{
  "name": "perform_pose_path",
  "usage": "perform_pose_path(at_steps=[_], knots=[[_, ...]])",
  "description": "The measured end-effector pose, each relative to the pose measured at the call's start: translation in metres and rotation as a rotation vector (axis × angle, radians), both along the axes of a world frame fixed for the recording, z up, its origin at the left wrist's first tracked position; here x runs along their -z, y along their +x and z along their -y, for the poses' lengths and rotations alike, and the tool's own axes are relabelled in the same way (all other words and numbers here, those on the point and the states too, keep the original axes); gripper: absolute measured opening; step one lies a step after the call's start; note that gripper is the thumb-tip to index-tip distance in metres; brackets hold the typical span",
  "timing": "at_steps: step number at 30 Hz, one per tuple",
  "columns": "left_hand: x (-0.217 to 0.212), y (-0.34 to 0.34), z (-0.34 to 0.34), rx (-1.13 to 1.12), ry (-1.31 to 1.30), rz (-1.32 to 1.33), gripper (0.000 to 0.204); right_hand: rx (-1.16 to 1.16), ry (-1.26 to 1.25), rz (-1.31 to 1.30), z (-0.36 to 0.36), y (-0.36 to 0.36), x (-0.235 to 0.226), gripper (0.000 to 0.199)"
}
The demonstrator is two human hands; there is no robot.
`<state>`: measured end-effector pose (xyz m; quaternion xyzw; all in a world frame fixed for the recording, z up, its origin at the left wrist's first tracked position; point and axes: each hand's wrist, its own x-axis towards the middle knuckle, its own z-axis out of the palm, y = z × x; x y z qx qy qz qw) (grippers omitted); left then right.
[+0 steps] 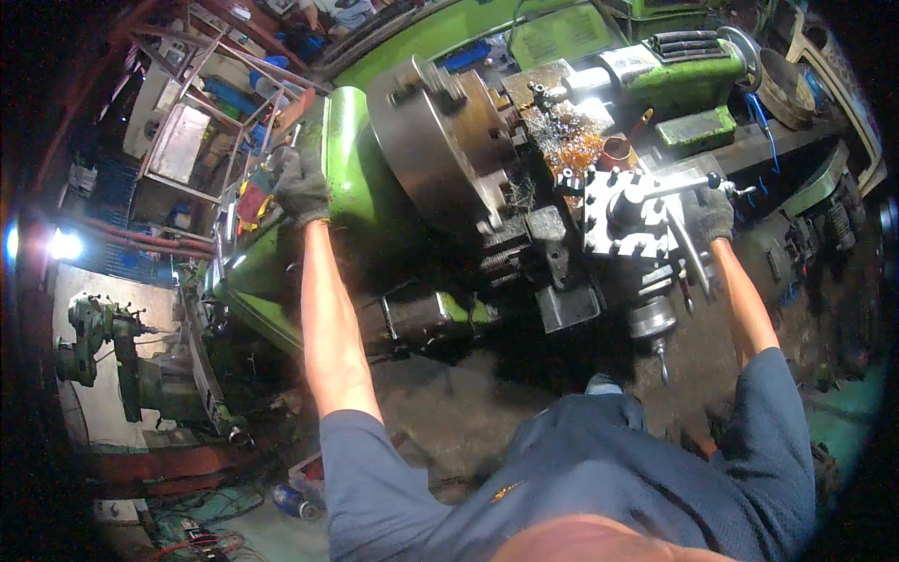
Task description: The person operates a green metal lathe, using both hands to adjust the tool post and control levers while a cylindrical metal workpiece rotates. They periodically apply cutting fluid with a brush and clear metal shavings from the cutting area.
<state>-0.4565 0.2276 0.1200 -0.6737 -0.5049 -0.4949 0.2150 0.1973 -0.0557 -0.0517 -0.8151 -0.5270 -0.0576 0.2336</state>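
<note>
The lathe's tool post, a pale metal block with bolts standing around its top, sits on the carriage just right of the big round chuck. A long metal handle sticks out from it toward the right. The right hand, in a grey work glove, is at the far end of this handle, and its fingers seem curled about it, though the glove and the glare make the grip hard to read for certain. The left hand, also gloved, rests high on the green headstock, left of the chuck; its fingers lie bent against the casing, and whether they clasp a lever there cannot be told. Behind the tool post, a heap of orange-gold swarf lies on the lathe bed, with a copper-coloured ring just beside it. Farther right stands the green tailstock. Below the carriage hang handwheels and cranks. On the floor at the far left is a smaller green machine.
</note>
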Motion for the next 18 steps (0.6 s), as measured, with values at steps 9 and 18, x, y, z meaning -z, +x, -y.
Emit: perform_pose_path(at_steps=[9, 18], knots=[[-0.002, -0.003, 0.002, -0.01, -0.046, 0.046, 0.043, -0.008, -0.019, -0.082, -0.005, 0.005, 0.007, 0.034], [0.004, -0.006, -0.003, 0.009, 0.016, 0.003, 0.032, 0.0, -0.014, -0.032, -0.002, 0.005, 0.006, 0.033]])
